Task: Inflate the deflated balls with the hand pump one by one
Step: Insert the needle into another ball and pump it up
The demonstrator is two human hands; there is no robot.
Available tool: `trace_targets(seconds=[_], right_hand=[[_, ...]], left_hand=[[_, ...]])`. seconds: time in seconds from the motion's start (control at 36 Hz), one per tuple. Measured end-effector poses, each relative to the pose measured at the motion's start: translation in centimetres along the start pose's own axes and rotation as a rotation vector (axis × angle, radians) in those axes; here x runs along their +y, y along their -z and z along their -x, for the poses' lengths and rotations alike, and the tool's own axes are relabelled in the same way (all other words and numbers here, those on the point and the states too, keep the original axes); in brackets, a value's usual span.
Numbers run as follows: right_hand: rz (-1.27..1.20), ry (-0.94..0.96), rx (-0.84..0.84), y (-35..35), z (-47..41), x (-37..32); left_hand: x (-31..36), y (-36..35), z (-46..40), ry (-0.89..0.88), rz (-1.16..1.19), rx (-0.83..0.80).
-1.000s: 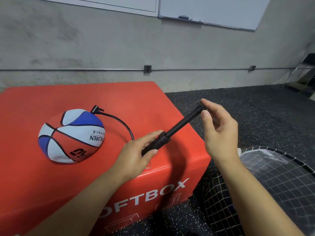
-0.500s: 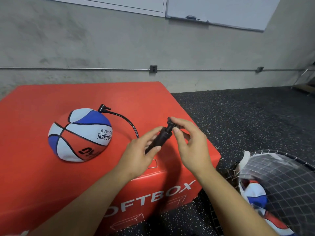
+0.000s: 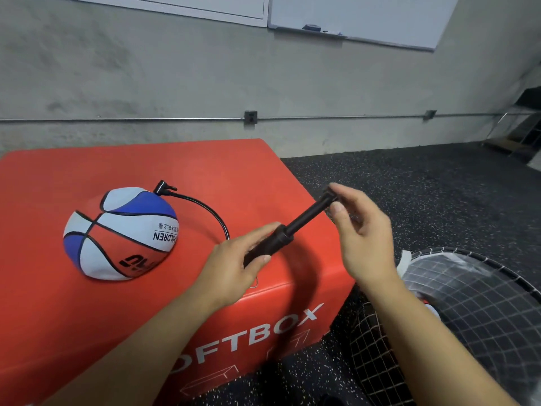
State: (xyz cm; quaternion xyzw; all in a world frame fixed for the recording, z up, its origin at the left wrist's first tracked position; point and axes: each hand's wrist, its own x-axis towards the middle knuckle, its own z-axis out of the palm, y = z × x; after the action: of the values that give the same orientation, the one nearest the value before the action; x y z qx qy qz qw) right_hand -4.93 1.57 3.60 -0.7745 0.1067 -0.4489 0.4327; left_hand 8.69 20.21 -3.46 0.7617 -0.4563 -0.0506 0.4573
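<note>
A half-collapsed red, white and blue basketball [image 3: 120,232] lies on the red soft box [image 3: 205,171]. A black hose [image 3: 202,206] runs from a nozzle at the ball's top right to the black hand pump [image 3: 281,238]. My left hand [image 3: 234,265] grips the pump's barrel over the box's near right part. My right hand [image 3: 363,235] pinches the pump's handle, and the piston rod is drawn out up and to the right.
The box stands on a dark speckled floor against a grey wall with a metal conduit. A black net basket [image 3: 483,303] sits on the floor at the right, close to my right forearm. A whiteboard hangs above.
Half a second ago the handle was pushed in against the barrel. My right hand has since pulled it out up and to the right. My left hand and the ball have stayed put.
</note>
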Motion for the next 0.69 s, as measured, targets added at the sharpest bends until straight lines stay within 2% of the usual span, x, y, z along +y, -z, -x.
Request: trace_targets(seconds=[0.22, 0.36, 0.69], right_hand=[[0.025, -0.037, 0.140, 4.4, -1.1, 0.5], [0.014, -0.020, 0.146, 3.5, -1.2, -0.6], [-0.020, 0.061, -0.009, -2.6, -0.9, -0.9]], left_hand=[[0.7, -0.4, 0.0, -0.034, -0.150, 0.006], [0.6, -0.3, 0.0, -0.017, -0.093, 0.003], [0.1, 0.7, 0.3, 0.044, 0.139, 0.059]])
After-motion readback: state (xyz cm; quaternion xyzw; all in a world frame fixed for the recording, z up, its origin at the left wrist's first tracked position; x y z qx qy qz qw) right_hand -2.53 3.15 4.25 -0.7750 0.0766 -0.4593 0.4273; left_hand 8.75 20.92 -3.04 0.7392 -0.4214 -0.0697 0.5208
